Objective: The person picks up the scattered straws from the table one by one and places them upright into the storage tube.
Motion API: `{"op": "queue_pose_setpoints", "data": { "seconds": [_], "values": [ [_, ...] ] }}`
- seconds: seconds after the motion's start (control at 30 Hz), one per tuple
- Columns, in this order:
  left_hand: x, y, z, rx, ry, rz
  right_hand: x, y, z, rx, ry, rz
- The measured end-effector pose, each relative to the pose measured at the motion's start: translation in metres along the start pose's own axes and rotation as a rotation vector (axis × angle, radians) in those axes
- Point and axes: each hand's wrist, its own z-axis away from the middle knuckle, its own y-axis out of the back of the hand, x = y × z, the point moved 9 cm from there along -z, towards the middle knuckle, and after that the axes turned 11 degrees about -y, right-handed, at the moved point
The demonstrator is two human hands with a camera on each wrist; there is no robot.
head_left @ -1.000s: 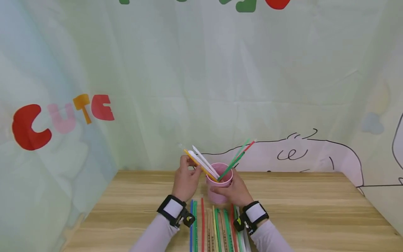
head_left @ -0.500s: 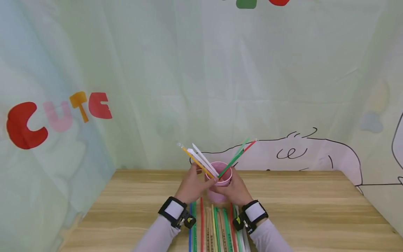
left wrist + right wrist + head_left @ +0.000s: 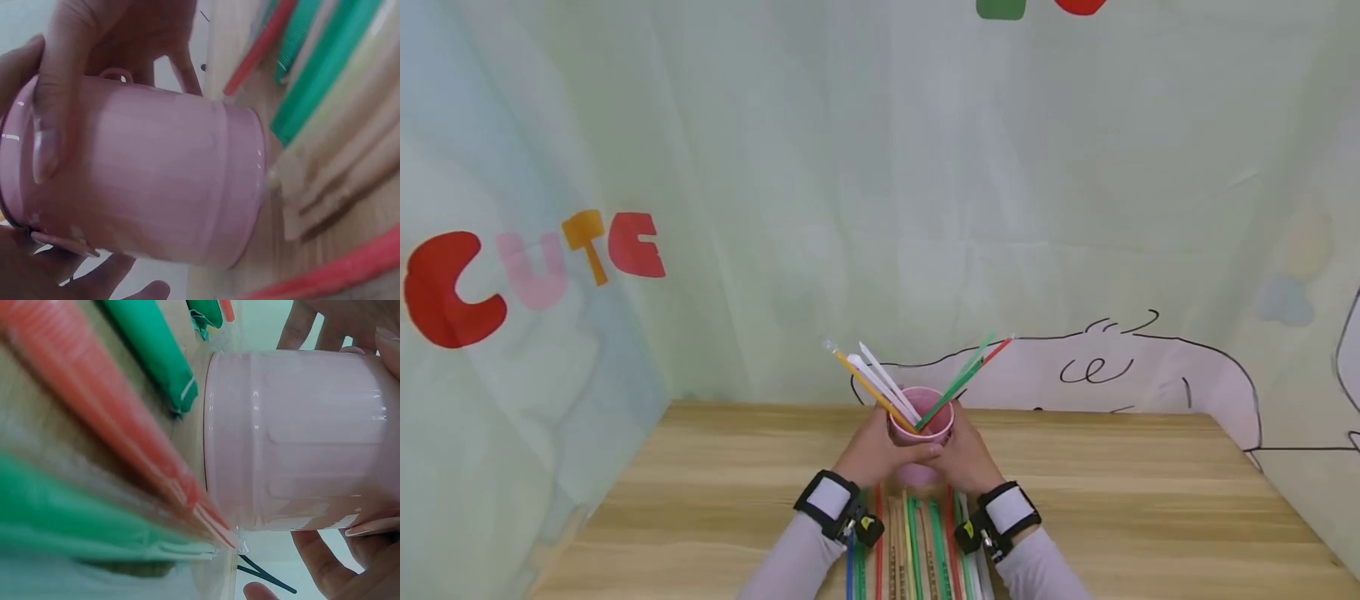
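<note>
A small pink pail (image 3: 917, 473) stands upright, held between both hands. My left hand (image 3: 874, 450) grips its left side and my right hand (image 3: 968, 452) its right side. Their thumbs meet in front, below the rim. Wrapped drinking straws lean out of the pail: a yellow straw (image 3: 868, 386) and white straws (image 3: 880, 382) to the left, green straws (image 3: 957, 387) and a red straw (image 3: 997, 350) to the right. In the left wrist view the pail (image 3: 156, 169) shows a small ear near its rim. Fingers of both hands flank the pail (image 3: 306, 437) in the right wrist view.
Before the pail, a row of wrapped straws lies on the wooden table (image 3: 1150, 500): blue, green, red, yellow, white and brown ones (image 3: 893, 550). The forearms pass above both ends of this row. A printed cloth backdrop (image 3: 880, 208) hangs behind the table.
My left hand has gone from beside the yellow and white straws down and right onto the pail's side. My right hand has stayed on the pail. The head view has shifted slightly.
</note>
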Motion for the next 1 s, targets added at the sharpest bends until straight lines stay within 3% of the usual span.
{"op": "queue_pose_setpoints", "data": {
  "seconds": [0.17,0.3,0.5,0.63,0.8,0.87,1.0],
  "values": [
    [0.023,-0.004,0.0,-0.013,-0.034,0.048,0.0,0.002,0.0,-0.015,-0.004,0.035],
    [0.028,-0.005,0.001,0.026,-0.032,0.02,-0.009,0.001,0.003,-0.05,0.004,0.006],
    [0.009,-0.004,0.003,0.075,-0.005,-0.028,-0.034,-0.005,0.012,-0.131,0.064,-0.052],
    [-0.008,-0.005,0.004,0.07,0.033,-0.073,-0.032,-0.005,0.012,-0.17,0.069,0.007],
    [-0.014,-0.005,0.002,0.06,0.025,-0.072,-0.015,0.012,0.011,-0.127,-0.081,0.181],
    [-0.015,-0.005,0.001,0.058,0.032,-0.07,-0.014,0.023,0.016,-0.11,-0.153,0.251],
    [-0.018,-0.004,0.0,0.061,0.067,-0.091,-0.017,0.041,0.034,-0.093,-0.206,0.388]
  ]
}}
